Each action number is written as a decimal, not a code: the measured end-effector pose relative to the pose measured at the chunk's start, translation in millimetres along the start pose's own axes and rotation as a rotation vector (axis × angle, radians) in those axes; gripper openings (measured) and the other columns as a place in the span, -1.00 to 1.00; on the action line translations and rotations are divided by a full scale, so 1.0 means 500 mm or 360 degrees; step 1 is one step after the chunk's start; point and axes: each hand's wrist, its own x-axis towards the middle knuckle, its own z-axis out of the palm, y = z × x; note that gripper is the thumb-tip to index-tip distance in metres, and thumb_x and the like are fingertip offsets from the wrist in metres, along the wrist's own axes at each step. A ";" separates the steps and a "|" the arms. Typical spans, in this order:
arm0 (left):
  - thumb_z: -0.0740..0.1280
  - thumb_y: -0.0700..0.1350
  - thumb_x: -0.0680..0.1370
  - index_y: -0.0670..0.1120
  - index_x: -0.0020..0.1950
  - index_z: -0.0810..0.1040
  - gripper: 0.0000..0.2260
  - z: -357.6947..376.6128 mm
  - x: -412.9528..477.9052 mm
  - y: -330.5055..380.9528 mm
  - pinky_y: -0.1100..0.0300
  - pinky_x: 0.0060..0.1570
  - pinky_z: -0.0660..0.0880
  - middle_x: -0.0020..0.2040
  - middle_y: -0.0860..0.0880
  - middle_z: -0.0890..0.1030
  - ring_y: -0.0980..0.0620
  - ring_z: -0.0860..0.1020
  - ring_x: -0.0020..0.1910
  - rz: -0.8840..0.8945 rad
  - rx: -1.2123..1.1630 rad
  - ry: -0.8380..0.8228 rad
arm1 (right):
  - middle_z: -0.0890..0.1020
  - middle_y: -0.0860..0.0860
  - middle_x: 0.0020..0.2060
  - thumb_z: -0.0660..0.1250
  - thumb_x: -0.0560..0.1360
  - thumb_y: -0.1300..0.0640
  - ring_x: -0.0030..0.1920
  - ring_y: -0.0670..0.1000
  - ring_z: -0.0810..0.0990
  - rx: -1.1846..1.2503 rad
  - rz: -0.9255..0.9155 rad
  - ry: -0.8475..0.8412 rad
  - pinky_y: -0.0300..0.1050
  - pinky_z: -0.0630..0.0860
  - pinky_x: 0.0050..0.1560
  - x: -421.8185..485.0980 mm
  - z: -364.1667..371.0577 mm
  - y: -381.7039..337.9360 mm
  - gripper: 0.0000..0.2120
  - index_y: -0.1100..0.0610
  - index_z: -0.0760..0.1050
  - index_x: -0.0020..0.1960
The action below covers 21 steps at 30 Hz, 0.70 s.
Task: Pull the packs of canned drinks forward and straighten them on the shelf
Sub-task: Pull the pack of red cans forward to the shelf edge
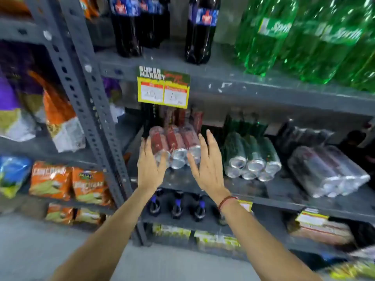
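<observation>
Three shrink-wrapped packs of cans lie on their sides on a grey metal shelf (253, 189). The red pack (175, 146) sits leftmost, beside a green pack (250, 157) and a dark pack (326, 170). A yellow tag (164, 87) above reads "SUPER MARKET". The left hand (151, 166) and right hand (207, 165) flank the red pack, fingers straight and loosely spread, the left touching the glossy plastic wrap.
</observation>
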 end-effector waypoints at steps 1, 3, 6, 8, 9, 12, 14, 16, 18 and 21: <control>0.12 0.21 0.56 -0.11 0.54 -0.04 -0.31 0.016 0.023 -0.011 -0.04 0.46 0.13 0.57 -0.15 0.05 -0.11 0.08 0.53 -0.0218 -0.0106 -0.0047 | 0.19 0.22 0.51 0.04 0.59 -0.17 0.52 0.17 0.15 0.0032 0.0128 -0.0099 0.02 0.13 0.48 0.003 0.023 0.008 -0.38 0.21 0.15 0.50; 0.21 0.26 0.49 -0.13 0.52 0.09 -0.26 0.035 0.067 -0.014 -0.06 0.38 0.28 0.48 -0.21 0.27 -0.19 0.30 0.43 -0.0536 -0.0340 -0.0111 | 0.18 0.26 0.51 0.14 0.58 -0.13 0.52 0.22 0.15 0.0057 0.0336 -0.0261 0.09 0.14 0.48 0.029 0.053 0.022 -0.36 0.26 0.13 0.50; 0.31 0.21 0.46 -0.18 0.40 0.33 -0.35 0.051 0.127 -0.011 0.13 0.13 0.39 0.27 -0.18 0.53 -0.19 0.51 0.22 -0.0888 -0.0521 -0.0189 | 0.25 0.29 0.46 0.22 0.55 -0.12 0.47 0.25 0.21 0.0079 0.0665 -0.0426 0.15 0.21 0.44 0.106 0.092 0.044 -0.30 0.30 0.13 0.48; 0.39 0.15 0.42 -0.18 0.27 0.47 -0.44 0.052 0.161 -0.010 0.17 -0.03 0.45 0.15 -0.15 0.61 -0.14 0.59 0.06 -0.1070 -0.0661 -0.0196 | 0.39 0.26 0.36 0.31 0.50 -0.13 0.36 0.23 0.37 0.0322 0.0982 -0.0574 0.10 0.34 0.35 0.162 0.108 0.069 -0.33 0.29 0.25 0.41; 0.42 0.13 0.39 -0.18 0.22 0.51 -0.47 0.053 0.175 -0.015 0.19 -0.13 0.45 0.09 -0.11 0.63 -0.09 0.59 -0.03 -0.1141 -0.0751 -0.0205 | 0.49 0.24 0.29 0.36 0.46 -0.12 0.27 0.21 0.47 0.0529 0.1177 -0.0664 0.05 0.42 0.28 0.180 0.116 0.079 -0.38 0.27 0.35 0.33; 0.49 0.09 0.33 -0.14 0.16 0.53 -0.50 0.055 0.196 -0.027 0.20 -0.21 0.43 0.01 -0.03 0.62 -0.01 0.59 -0.11 -0.1268 -0.0905 -0.0285 | 0.66 0.14 0.10 0.49 0.35 -0.09 0.02 0.09 0.64 0.0982 0.1469 -0.0780 -0.08 0.54 0.11 0.198 0.126 0.099 -0.56 0.16 0.53 0.08; 0.50 0.09 0.28 -0.13 0.15 0.56 -0.47 0.059 0.199 -0.037 0.16 -0.16 0.51 -0.01 -0.06 0.66 -0.02 0.64 -0.11 -0.1323 -0.0968 -0.0328 | 0.69 0.10 -0.02 0.52 0.34 0.00 -0.07 0.06 0.66 0.1200 0.1499 -0.0735 -0.08 0.58 0.06 0.192 0.134 0.108 -0.67 0.16 0.54 -0.01; 0.50 0.05 0.29 -0.12 0.14 0.57 -0.52 0.061 0.196 -0.037 0.16 -0.20 0.52 -0.05 -0.07 0.67 -0.01 0.65 -0.16 -0.1294 -0.1027 -0.0252 | 0.65 0.04 -0.15 0.51 0.37 0.09 -0.16 0.00 0.64 0.1353 0.1517 -0.0660 -0.14 0.57 -0.07 0.186 0.133 0.105 -0.74 0.16 0.52 -0.04; 0.48 0.00 0.33 -0.12 0.15 0.55 -0.56 0.066 0.189 -0.038 0.20 -0.30 0.49 -0.04 -0.10 0.66 0.00 0.64 -0.20 -0.1238 -0.1076 -0.0164 | 0.64 0.04 -0.17 0.51 0.37 0.14 -0.17 0.01 0.64 0.1437 0.1513 -0.0566 -0.15 0.57 -0.12 0.178 0.135 0.103 -0.67 0.22 0.51 0.05; 0.49 -0.08 0.35 -0.10 0.24 0.47 -0.51 0.067 0.170 -0.036 0.17 -0.25 0.51 0.08 -0.13 0.64 -0.02 0.64 -0.11 -0.1085 -0.1175 -0.0077 | 0.65 0.06 -0.08 0.50 0.36 0.25 -0.13 0.02 0.66 0.1579 0.1456 -0.0431 -0.12 0.62 -0.10 0.161 0.135 0.101 -0.56 0.21 0.44 0.17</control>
